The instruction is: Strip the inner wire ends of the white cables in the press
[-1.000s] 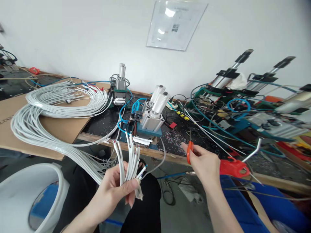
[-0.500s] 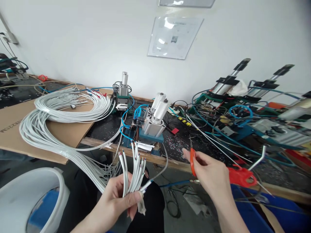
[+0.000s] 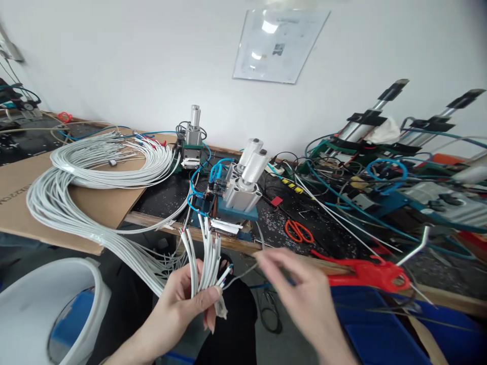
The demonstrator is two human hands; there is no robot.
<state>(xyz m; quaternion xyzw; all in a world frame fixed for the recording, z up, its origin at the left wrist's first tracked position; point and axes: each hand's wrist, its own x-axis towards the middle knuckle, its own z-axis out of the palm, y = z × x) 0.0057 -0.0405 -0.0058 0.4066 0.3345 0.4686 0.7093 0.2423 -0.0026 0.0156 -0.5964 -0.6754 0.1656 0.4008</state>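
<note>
My left hand point(image 3: 181, 304) grips a bunch of white cable ends point(image 3: 205, 253) that point upward, with coloured inner wires showing at their tips. The cables trail left into a big white coil point(image 3: 95, 172) lying on cardboard. My right hand point(image 3: 300, 294) is blurred, fingers apart, holding nothing, just right of the cable ends. Small orange-handled scissors point(image 3: 299, 231) lie on the bench above my right hand. A pneumatic cylinder machine point(image 3: 239, 190) stands on the bench edge just behind the cable tips.
A second small cylinder unit point(image 3: 191, 139) stands further back. Tangled hoses, wires and larger presses point(image 3: 365, 132) fill the bench's right side. A red tool point(image 3: 361, 271) rests on a blue bin point(image 3: 380, 329). A white bucket point(image 3: 41, 304) stands lower left.
My right hand has let go of the orange scissors, which now lie on the bench, and has moved left and down toward the cable ends. My left hand keeps its hold.
</note>
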